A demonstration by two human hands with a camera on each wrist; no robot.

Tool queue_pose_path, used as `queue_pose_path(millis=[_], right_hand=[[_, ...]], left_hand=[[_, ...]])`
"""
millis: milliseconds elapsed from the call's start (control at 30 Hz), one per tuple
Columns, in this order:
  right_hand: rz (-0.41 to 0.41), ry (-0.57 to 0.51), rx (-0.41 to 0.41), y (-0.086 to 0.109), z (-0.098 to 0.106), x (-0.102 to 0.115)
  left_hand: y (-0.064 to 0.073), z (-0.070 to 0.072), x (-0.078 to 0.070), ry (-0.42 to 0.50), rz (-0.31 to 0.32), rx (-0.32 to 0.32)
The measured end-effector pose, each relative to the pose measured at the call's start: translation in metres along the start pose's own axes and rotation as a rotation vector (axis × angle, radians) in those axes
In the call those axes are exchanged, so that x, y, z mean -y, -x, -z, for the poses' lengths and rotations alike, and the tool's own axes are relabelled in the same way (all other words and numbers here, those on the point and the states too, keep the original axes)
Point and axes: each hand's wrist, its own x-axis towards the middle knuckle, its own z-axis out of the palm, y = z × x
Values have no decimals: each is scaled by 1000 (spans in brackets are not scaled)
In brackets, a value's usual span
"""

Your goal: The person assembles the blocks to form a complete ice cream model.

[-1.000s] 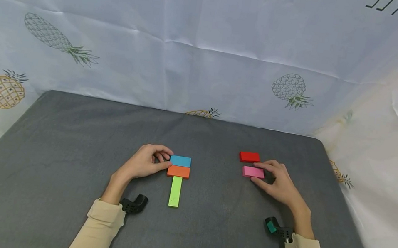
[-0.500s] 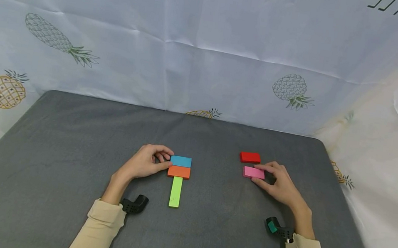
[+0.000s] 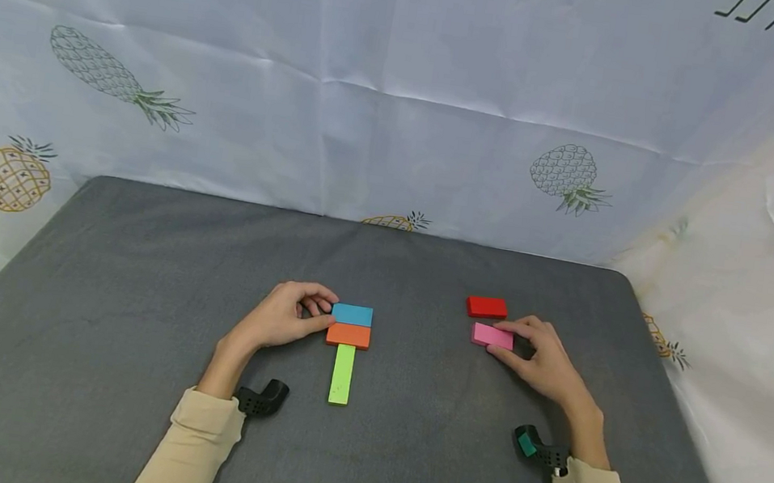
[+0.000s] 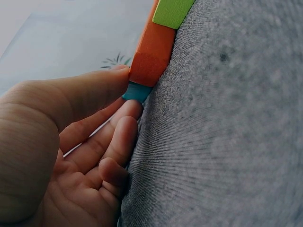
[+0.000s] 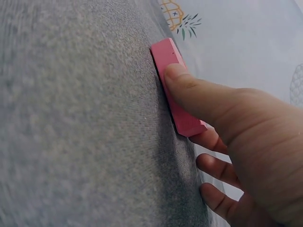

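My left hand (image 3: 289, 314) touches the left ends of a blue wooden block (image 3: 352, 315) and an orange wooden block (image 3: 348, 335), which lie long side to long side. The left wrist view shows its thumb against the end of the orange block (image 4: 150, 59), other fingers curving by the blue block (image 4: 136, 92). A lime green block (image 3: 342, 374) extends from the orange one toward the person. On the right, a pink block (image 3: 492, 336) is pinched by my right hand (image 3: 539, 355); in the right wrist view the thumb presses one long side of the pink block (image 5: 177, 94).
Just beyond the pink block lies a red block (image 3: 486, 308). Everything sits on a dark grey cloth-covered table (image 3: 403, 456). A white sheet (image 3: 341, 146) with pineapple prints hangs behind the far edge and at the sides.
The right hand and the pink block have shifted very slightly left. The left hand and the blue, orange, green and red blocks have stayed in place.
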Motion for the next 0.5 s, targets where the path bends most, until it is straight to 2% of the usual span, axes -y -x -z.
queue_pose_path(millis=[500], right_hand=[[71, 6, -63, -6, -7, 14]], left_hand=[[0, 0, 1, 1, -1, 2]])
